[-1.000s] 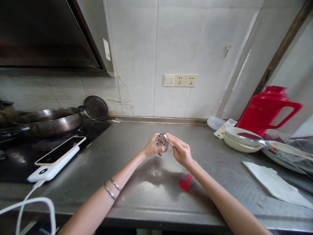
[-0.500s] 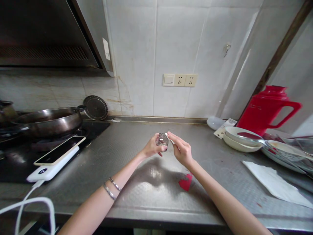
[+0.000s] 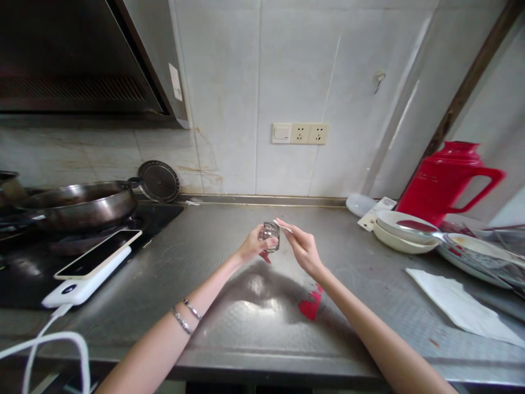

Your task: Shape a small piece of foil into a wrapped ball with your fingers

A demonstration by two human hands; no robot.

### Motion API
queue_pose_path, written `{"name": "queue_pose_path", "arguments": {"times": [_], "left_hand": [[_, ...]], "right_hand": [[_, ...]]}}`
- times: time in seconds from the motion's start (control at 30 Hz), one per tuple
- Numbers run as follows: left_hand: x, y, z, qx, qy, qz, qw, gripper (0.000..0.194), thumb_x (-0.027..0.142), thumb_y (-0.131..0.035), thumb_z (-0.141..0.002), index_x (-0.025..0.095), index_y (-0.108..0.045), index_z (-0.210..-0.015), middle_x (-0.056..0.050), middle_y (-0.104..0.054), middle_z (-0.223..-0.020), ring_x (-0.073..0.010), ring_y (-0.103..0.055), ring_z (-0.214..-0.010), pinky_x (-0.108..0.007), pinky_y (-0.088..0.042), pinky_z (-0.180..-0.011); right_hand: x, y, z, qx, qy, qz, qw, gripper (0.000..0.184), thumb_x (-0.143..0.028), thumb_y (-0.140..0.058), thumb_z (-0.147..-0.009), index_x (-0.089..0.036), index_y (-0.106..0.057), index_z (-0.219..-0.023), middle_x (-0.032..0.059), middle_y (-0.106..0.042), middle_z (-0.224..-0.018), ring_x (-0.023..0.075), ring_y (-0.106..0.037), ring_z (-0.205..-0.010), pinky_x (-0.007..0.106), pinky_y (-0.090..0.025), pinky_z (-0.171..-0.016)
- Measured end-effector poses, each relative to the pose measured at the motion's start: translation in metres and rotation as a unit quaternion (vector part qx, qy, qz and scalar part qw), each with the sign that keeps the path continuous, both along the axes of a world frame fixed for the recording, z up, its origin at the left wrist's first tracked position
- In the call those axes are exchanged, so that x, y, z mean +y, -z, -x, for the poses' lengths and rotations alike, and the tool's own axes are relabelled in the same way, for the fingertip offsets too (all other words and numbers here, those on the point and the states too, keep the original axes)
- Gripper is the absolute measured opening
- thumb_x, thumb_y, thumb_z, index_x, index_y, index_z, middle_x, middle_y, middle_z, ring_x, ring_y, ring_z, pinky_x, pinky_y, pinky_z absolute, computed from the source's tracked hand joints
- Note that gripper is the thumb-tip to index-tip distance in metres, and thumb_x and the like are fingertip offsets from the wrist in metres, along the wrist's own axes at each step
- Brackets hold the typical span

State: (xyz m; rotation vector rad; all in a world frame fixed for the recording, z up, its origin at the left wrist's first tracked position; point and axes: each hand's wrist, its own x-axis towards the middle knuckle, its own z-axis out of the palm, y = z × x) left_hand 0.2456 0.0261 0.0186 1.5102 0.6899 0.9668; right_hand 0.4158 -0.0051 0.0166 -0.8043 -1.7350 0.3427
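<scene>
Glass, small and clear: in the head view the cup (image 3: 268, 232) is held above the middle of the steel counter (image 3: 229, 219), clamped between thumb and fingers of the left hand (image 3: 251, 247), which partly cover it. The right hand (image 3: 305, 247), slanting in from the opposite side, pinches a white tissue-like piece (image 3: 284, 226) at the rim. Bowls (image 3: 404, 235) and a red flask (image 3: 445, 178) stand right; a pan (image 3: 94, 205) and phone (image 3: 98, 253) occupy the left.

Glass (image 3: 271, 230) apparently greyish; flask (image 3: 443, 183) red.
</scene>
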Motion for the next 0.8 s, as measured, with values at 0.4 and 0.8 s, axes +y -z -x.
{"name": "queue_pose_path", "arguments": {"times": [0.4, 0.8], "left_hand": [[0.007, 0.0, 0.006, 0.005, 0.086, -0.005, 0.996, 0.067, 0.06, -0.064, -0.071, 0.014, -0.052, -0.118, -0.011, -0.064, -0.095, -0.0104, -0.058, -0.053, -0.029, -0.054, -0.05], [0.014, 0.016, 0.003, 0.104, -0.052, -0.233, 0.965, 0.114, 0.033, -0.085, -0.051, 0.02, -0.02, -0.143, -0.015, -0.057, -0.125, -0.0287, -0.056, -0.113, -0.043, -0.041, -0.099]], "right_hand": [[-0.001, 0.005, 0.011, 0.058, -0.131, 0.089, 0.986, 0.065, -0.033, -0.071, -0.076, -0.03, -0.041, -0.134, 0.0086, -0.048, -0.135, 0.025, -0.051, -0.122, 0.044, -0.046, -0.1], [0.005, 0.002, 0.01, 0.112, -0.124, 0.155, 0.974, 0.049, -0.043, -0.063, -0.08, -0.023, -0.053, -0.124, 0.0088, -0.06, -0.124, 0.0224, -0.059, -0.111, 0.037, -0.051, -0.093]]}}
